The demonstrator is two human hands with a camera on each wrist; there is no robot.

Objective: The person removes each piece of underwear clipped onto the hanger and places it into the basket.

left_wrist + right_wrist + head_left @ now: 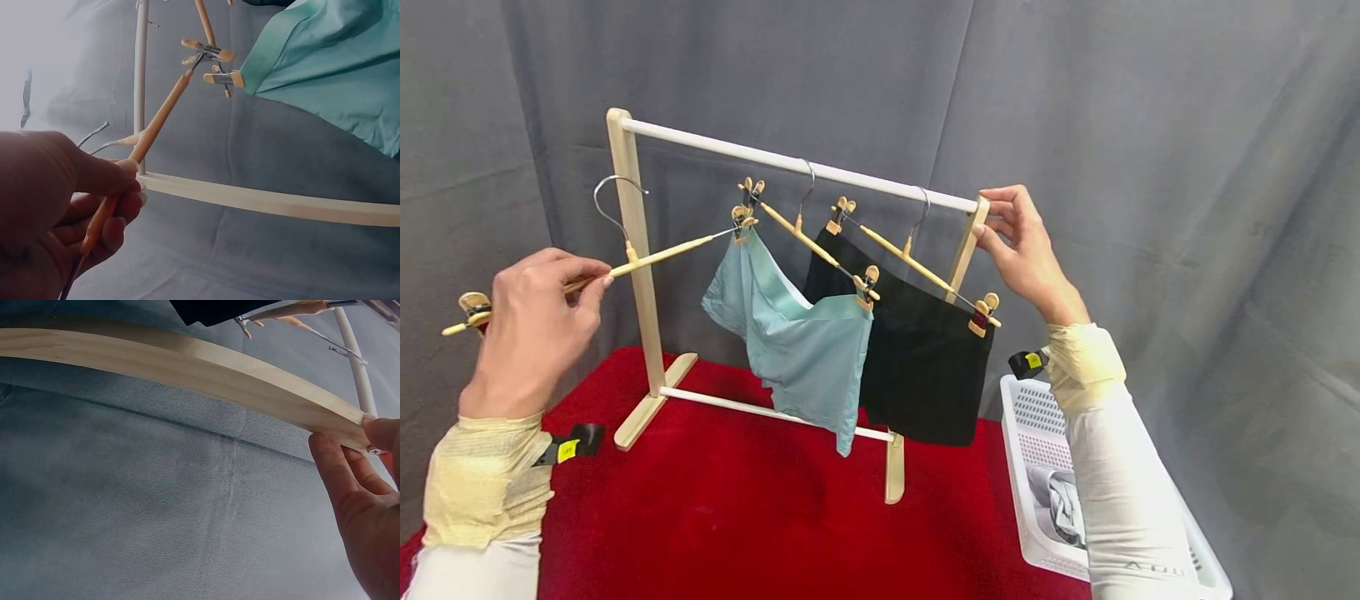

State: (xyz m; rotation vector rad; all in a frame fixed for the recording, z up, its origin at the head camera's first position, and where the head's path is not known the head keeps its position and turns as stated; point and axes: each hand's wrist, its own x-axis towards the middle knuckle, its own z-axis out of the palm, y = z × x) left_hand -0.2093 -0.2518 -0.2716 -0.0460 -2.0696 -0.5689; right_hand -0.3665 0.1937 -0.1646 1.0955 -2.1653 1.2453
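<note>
Hanger (664,255) is pinched by the left hand (540,317), sloping up to the right, its hook (597,202) in front of the left post (648,333), with the right post (966,250) held by the right hand (1022,254).

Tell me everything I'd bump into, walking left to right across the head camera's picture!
Left hand's fingers → rack's left post → blue garment → black garment → right hand's fingers → white basket.
</note>
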